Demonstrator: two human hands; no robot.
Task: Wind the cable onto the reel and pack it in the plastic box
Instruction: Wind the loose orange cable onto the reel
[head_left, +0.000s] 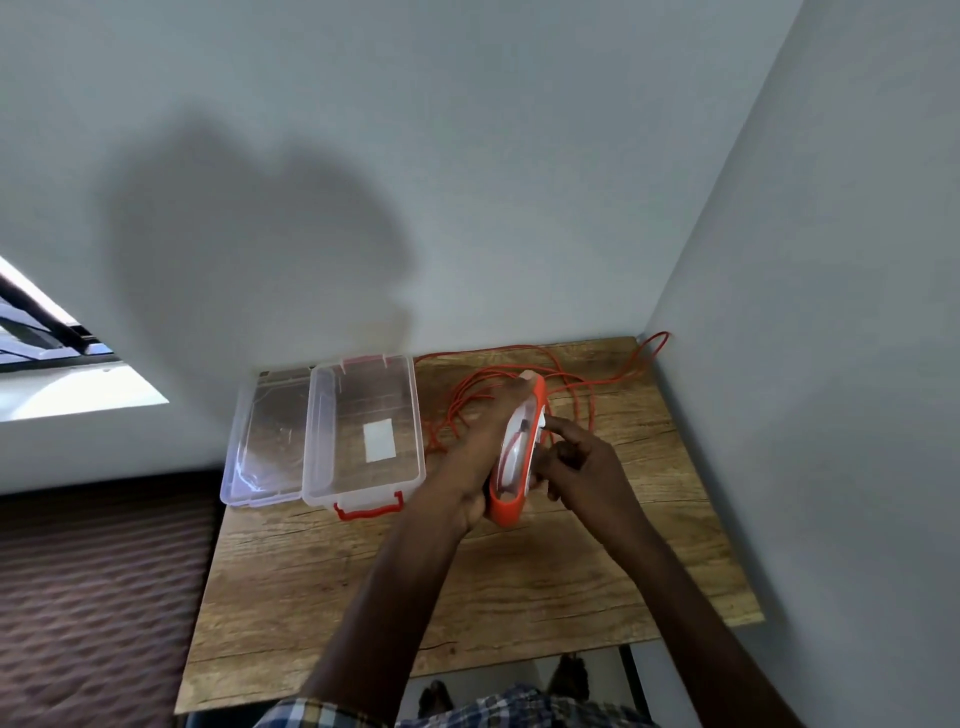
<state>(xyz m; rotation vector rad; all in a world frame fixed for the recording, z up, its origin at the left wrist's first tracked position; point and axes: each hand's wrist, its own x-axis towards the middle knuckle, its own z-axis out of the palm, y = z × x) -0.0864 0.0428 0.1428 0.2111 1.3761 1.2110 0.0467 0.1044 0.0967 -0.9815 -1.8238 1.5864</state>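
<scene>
Holding the reel (511, 457) upright at frame centre, with most of the cable (582, 387) loose behind it.

We clasp the orange rim with our left hand (480, 447) wrapped around its far side, while our right hand (576, 462) pinches the white crank on its face. We judge the reel light and rigid, best gripped by the rim; the thin cable looks limp and tangle-prone on the wooden table (467, 582). Left of centre, the plastic box (363, 431) stands open beside its lid (265, 441).
</scene>
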